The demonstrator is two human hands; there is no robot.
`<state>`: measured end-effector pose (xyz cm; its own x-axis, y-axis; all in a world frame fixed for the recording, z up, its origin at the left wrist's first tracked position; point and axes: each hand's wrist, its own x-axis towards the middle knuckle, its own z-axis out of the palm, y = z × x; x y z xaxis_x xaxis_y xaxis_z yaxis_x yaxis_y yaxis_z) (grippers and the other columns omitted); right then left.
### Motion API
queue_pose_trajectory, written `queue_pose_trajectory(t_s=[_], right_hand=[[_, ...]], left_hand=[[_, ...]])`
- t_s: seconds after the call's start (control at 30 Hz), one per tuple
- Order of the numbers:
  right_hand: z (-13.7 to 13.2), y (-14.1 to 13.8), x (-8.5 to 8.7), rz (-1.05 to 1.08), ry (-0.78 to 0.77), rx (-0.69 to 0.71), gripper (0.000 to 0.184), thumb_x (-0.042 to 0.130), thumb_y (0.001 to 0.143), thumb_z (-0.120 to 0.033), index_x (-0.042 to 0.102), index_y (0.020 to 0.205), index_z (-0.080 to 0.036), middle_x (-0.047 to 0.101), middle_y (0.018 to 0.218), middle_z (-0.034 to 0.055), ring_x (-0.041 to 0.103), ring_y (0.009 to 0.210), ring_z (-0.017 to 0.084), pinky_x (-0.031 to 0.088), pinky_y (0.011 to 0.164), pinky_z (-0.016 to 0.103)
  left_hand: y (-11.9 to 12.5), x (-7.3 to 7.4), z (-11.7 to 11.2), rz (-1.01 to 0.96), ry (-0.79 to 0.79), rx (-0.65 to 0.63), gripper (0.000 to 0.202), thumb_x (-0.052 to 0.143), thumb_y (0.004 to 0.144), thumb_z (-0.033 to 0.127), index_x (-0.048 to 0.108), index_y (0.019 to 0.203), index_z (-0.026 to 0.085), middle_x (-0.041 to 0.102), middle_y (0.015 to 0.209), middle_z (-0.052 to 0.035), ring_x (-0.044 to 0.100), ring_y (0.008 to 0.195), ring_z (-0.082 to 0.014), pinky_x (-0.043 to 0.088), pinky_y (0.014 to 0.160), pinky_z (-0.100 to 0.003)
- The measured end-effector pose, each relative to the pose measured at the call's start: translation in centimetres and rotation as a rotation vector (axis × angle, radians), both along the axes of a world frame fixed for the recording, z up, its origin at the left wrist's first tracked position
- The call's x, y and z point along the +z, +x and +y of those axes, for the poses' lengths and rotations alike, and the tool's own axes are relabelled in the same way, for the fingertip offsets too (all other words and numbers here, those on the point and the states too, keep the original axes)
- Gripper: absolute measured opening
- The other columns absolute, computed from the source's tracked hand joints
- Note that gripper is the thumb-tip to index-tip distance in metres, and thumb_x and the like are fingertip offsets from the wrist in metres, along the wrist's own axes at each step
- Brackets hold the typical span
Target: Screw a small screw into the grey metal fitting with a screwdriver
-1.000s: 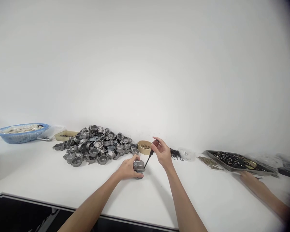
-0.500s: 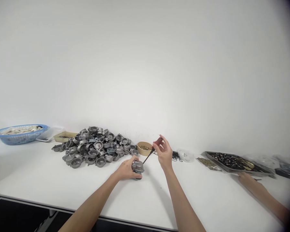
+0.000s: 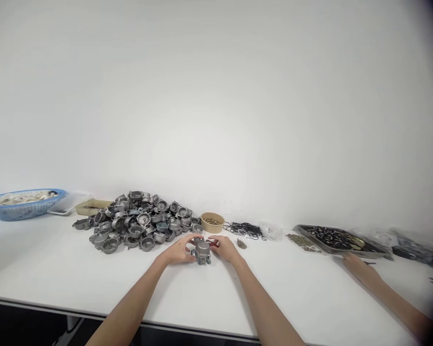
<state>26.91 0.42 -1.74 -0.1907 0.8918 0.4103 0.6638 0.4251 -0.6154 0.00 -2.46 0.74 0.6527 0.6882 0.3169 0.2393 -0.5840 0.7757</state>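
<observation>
My left hand (image 3: 182,251) grips the left side of a grey metal casting (image 3: 202,248), a rounded, lidded body with small fittings beneath, held just at the table. On its right side, my right hand (image 3: 223,248) is closed around the red handle of a screwdriver (image 3: 213,244); the shaft is hidden from view. To the left rises a heap of similar cup-shaped grey castings (image 3: 137,231). Behind my hands stands a round tan tub (image 3: 212,228) of small brass-coloured pieces. Close to my right hand lies a little pile of small parts (image 3: 241,244).
Black cord-like rings (image 3: 245,229) and a clear plastic bag (image 3: 271,231) lie right of the tub. Further right are small brassy parts (image 3: 303,242), a metal tray (image 3: 341,250) and another person's hand (image 3: 359,269). A blue basket (image 3: 25,211) and yellowish tray (image 3: 90,207) stand left.
My right hand has come down and left, bringing the screwdriver from a slanted, raised position to the casting's side. The casting has turned in my left hand.
</observation>
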Motion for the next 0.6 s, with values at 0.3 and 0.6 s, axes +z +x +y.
queue_pose_trajectory(t_s=[0.3, 0.6], right_hand=[[-3.9, -1.2, 4.0, 0.14, -0.023, 0.304, 0.075, 0.07, 0.085, -0.057, 0.047, 0.152, -0.033, 0.059, 0.144, 0.0088, 0.062, 0.122, 0.027, 0.056, 0.093, 0.038], [-5.2, -3.6, 3.6, 0.143, -0.086, 0.42, 0.076, 0.085, 0.07, -0.034, 0.06, 0.142, -0.03, 0.066, 0.137, 0.0059, 0.067, 0.111, 0.027, 0.058, 0.091, 0.04]], left_hand=[[-0.3, -0.4, 0.5, -0.04, -0.098, -0.005, 0.087, 0.078, 0.07, 0.019, 0.043, 0.149, 0.033, 0.043, 0.152, -0.0121, 0.063, 0.107, -0.0245, 0.057, 0.08, -0.034], [-0.6, -1.2, 1.2, -0.063, -0.172, 0.046, 0.092, 0.084, 0.069, 0.027, 0.037, 0.148, 0.028, 0.064, 0.119, -0.0102, 0.067, 0.087, -0.02, 0.056, 0.081, -0.037]])
